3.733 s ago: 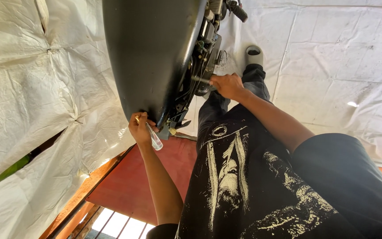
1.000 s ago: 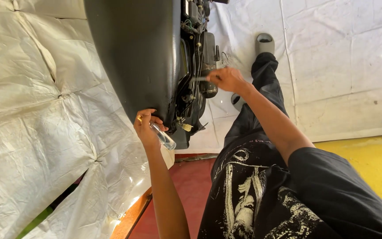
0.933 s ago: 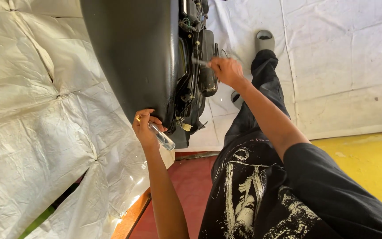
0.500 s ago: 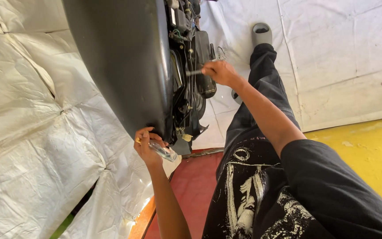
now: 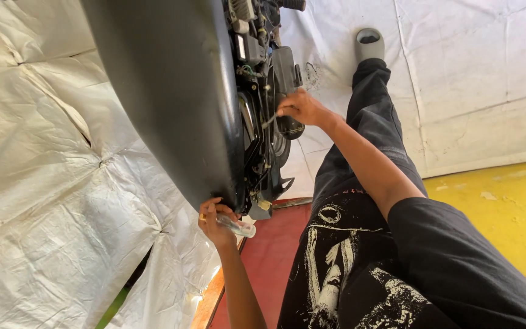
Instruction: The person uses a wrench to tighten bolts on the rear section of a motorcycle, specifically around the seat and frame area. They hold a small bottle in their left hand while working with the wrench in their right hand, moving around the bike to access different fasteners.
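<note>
Since the earlier frames the view has been swung rightward, so that the black seat [image 5: 171, 103] is seen further left and larger, and more yellow floor [image 5: 494, 207] is shown; both hands have been kept at nearly the same spots on the machine.

In the head view, the left hand [image 5: 215, 220] is closed around a clear-handled tool [image 5: 238, 227], which is gripped at the seat's lower end, with the handle projecting to the right of the fingers. A ring is worn on one finger. Just above and right of this hand, a metal bracket [image 5: 272, 192] is seen.

The right hand [image 5: 301, 108] is held well above the left, against the black engine parts [image 5: 263, 73]. Its fingers are curled round a thin metal tool [image 5: 269, 120], whose tip is pointed leftward into the mechanism; the part touched cannot be told. Just beside this hand a black cover [image 5: 287, 70] is mounted.

Beyond the right hand, a trousered leg is stretched out, ended by a grey shoe [image 5: 369, 44]. White sheeting [image 5: 44, 183] is spread left of both hands, and red floor [image 5: 269, 256] lies right of the left forearm.
</note>
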